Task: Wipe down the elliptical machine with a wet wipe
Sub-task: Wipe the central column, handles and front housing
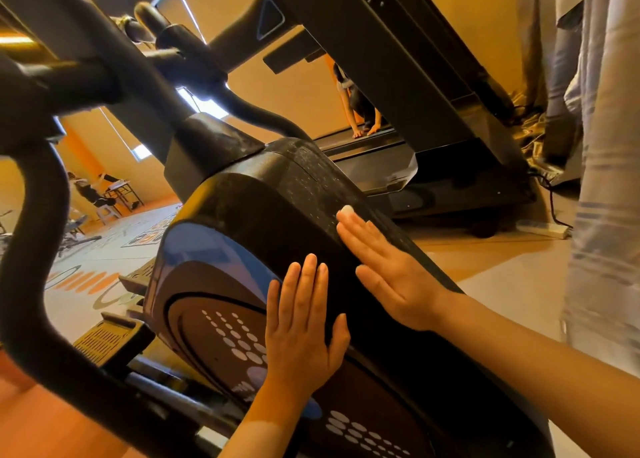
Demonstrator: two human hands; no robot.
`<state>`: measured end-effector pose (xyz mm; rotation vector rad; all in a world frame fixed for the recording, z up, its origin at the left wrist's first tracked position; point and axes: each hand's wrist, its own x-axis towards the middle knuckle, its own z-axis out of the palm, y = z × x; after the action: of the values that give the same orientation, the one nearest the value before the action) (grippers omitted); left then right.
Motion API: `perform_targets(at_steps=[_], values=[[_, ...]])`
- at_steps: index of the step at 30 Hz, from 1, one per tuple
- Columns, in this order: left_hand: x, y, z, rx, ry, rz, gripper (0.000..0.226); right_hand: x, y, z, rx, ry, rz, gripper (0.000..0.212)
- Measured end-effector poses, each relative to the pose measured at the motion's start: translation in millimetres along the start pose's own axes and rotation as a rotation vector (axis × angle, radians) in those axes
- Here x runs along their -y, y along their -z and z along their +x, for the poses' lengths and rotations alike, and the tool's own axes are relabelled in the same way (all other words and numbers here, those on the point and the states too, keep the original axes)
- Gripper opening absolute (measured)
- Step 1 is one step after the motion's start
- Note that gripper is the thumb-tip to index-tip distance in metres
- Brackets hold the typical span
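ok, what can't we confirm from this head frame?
- Wet wipe: only a white tip shows past the right hand; the flat fingers hide the rest.
- Left hand: palm contact hidden by the hand itself.
- Elliptical housing: base cut off by bottom edge.

Head view, wearer's body only. Two forearms enter from the bottom edge — both bare up to the frame edge, no sleeve or cuff in view. Left hand (301, 322): bare, no glove, no ring on the fingers that show, no watch or band at the wrist. Right hand (384, 267): likewise bare, wrist uncovered — nails short and unpainted where they can be made out. No clothing of the wearer shows anywhere in the frame.
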<state>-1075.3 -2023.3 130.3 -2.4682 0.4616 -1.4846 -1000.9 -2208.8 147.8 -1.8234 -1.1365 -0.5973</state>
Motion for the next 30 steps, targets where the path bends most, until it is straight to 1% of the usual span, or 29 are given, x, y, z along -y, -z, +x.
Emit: perform_targets(at_steps=[3, 6, 8, 11, 13, 15, 18, 23, 25, 28, 30], values=[[-1, -2, 1, -0.017, 0.006, -0.024, 0.062, 4, -1, -6, 0.055, 0.101, 0.019, 0.054], [-1, -2, 0, -0.016, 0.006, -0.037, 0.063, -9, 7, 0, 0.102, 0.163, -0.030, 0.052], [-1, -2, 0, -0.011, 0.004, -0.034, 0.062, -19, 12, 11, 0.083, 0.118, -0.040, 0.053], [-2, -1, 0, 0.002, 0.017, -0.036, 0.061, -28, 17, 28, 0.034, -0.044, -0.005, 0.055], [-3, 0, 0, 0.008, 0.030, -0.050, 0.059, -25, 16, 28, 0.020, -0.072, 0.000, 0.055], [-4, 0, 0, 0.007, 0.033, -0.058, 0.060, -16, 12, 21, 0.013, -0.011, -0.006, 0.055], [-3, 0, 0, -0.006, 0.027, -0.063, 0.061, 0, 3, 14, 0.046, 0.115, 0.010, 0.055], [-4, 2, 0, 0.008, 0.032, -0.063, 0.061, -2, 7, 26, 0.062, 0.185, -0.007, 0.052], [-4, 4, 0, 0.021, 0.038, -0.058, 0.059, -8, 9, 37, 0.058, 0.166, -0.009, 0.053], [-5, 6, 0, 0.036, 0.043, -0.047, 0.056, -9, 10, 57, 0.025, 0.039, 0.047, 0.055], [-6, 8, 0, 0.045, 0.053, -0.044, 0.056, -6, 10, 62, 0.003, -0.003, 0.060, 0.056]])
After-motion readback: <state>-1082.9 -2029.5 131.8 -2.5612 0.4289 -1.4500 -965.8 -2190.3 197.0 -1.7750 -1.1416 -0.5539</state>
